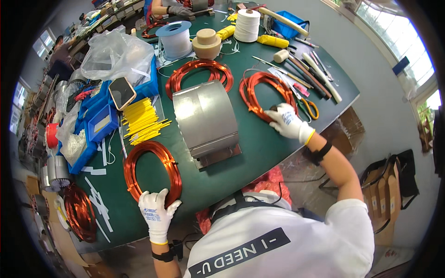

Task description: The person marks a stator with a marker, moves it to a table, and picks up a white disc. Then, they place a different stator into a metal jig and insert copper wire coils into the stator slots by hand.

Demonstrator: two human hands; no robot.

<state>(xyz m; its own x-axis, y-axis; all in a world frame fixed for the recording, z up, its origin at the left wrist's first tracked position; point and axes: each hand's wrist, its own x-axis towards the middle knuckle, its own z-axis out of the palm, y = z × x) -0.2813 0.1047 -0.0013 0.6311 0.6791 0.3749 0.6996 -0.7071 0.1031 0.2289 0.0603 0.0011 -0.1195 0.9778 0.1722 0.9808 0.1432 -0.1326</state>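
My left hand (157,215), in a white glove with a yellow cuff, is closed on the near edge of a copper wire coil (130,172) lying on the green table. Gloved the same way, my right hand (288,122) grips the near right edge of another copper wire coil (252,95). The fingertips of both hands are partly hidden. Between the two coils sits a grey metal motor stator housing (206,120), its curved side up. Behind it lie more copper coils (199,69), tied in places.
Yellow sticks (143,120), a phone (122,93) and blue bins (102,123) stand left. Spools (174,41) and white cord (247,25) are at the back. Scissors (309,107) and rods (322,76) lie right. Another copper coil (79,213) hangs near the left edge. A co-worker's gloved hand (180,11) shows far back.
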